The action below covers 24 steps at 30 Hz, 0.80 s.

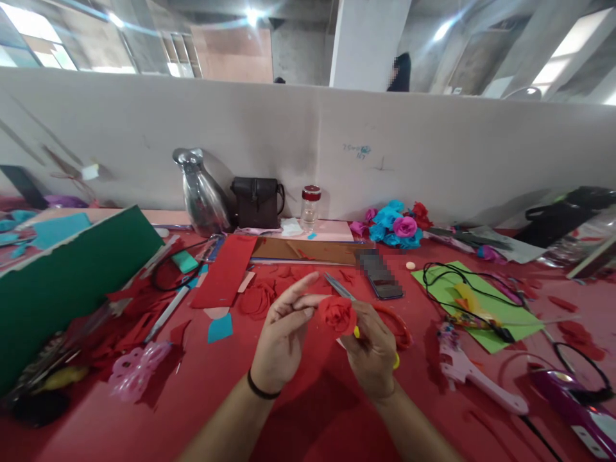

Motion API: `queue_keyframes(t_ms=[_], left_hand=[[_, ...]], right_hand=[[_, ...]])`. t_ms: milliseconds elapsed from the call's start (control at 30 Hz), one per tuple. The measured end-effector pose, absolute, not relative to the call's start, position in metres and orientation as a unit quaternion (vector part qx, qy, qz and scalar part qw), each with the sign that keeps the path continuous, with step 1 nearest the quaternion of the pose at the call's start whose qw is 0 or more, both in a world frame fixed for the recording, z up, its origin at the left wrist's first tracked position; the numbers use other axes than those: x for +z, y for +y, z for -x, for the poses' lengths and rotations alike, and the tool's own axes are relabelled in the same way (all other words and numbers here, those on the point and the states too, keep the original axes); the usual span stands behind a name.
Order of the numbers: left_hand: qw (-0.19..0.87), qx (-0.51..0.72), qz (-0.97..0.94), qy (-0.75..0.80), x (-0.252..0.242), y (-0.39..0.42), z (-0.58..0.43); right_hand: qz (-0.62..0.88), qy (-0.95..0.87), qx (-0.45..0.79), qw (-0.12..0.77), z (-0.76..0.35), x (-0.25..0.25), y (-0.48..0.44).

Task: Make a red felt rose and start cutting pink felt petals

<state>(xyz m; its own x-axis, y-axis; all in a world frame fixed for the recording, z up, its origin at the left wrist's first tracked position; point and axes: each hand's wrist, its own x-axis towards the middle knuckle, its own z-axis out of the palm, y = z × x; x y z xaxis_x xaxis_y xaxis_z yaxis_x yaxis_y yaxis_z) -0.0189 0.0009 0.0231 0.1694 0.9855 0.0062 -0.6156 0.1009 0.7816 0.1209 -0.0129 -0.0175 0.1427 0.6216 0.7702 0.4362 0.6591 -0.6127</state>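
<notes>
A small red felt rose [337, 314] is held up over the red table between both hands. My left hand [283, 337] pinches the rose's left edge with thumb and fingers, index finger stretched upward. My right hand [373, 350] holds the rose from the right and below, and also grips scissors [339, 287] with yellow handles, blades pointing up and left. A black band circles my left wrist.
Red felt scraps and a spiral cut-out [257, 298] lie ahead. A phone [380, 276], a green sheet with black cables [481, 301], a glue gun [471, 375], paper flowers [397, 224], a jar [310, 205], a brown bag [257, 202], a silver vase [202, 192] and a green board [62, 276] surround the hands.
</notes>
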Motion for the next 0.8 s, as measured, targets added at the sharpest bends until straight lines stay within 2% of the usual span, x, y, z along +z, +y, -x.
queue_keyframes(t_ms=[167, 367, 600, 800], left_hand=[[0.664, 0.592, -0.347, 0.295, 0.02, 0.006, 0.019], [0.651, 0.518, -0.435, 0.346, 0.015, 0.004, 0.009], [0.739, 0.505, -0.291, 0.338, 0.002, 0.007, -0.001], [0.772, 0.488, -0.209, 0.349, -0.006, 0.011, 0.0]], right_hand=[[0.442, -0.65, 0.059, 0.616, -0.121, -0.019, -0.013], [0.476, -0.644, 0.002, 0.599, -0.118, -0.018, -0.011], [0.529, -0.651, -0.028, 0.543, -0.114, -0.016, -0.011], [0.537, -0.647, 0.021, 0.542, -0.112, -0.012, -0.013]])
